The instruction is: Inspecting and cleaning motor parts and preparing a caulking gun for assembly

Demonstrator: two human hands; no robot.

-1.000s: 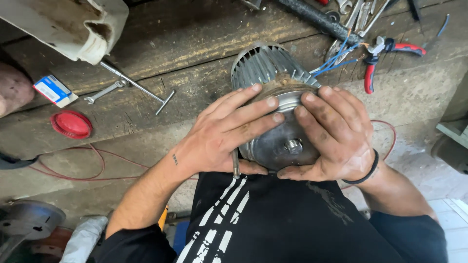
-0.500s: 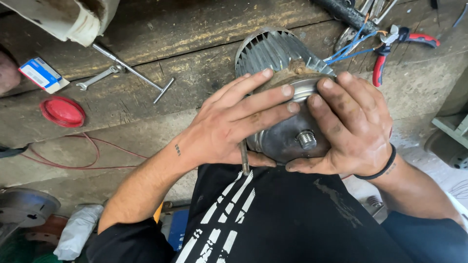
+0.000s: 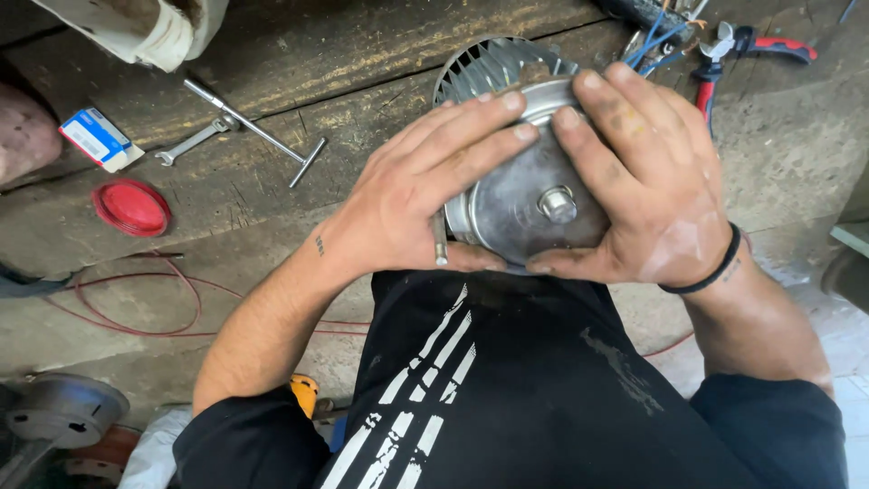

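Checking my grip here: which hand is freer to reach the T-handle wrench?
Left, probably. The left hand lies nearer the T-handle wrench, which sits on its side of the bench. The right hand wraps the motor from the far side.

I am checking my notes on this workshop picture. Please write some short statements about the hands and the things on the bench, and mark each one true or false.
1. Both hands grip the round metal motor. True: the left hand and the right hand wrap its end cover from either side.
2. The red lid lies on top of the motor. False: it lies on the wooden bench, far to the left.
3. A short shaft sticks out of the middle of the cover. True.
4. The right wrist is bare. False: it wears a black band.
5. The left hand holds the small wrench. False: the wrench lies apart on the bench beside a T-handle tool.
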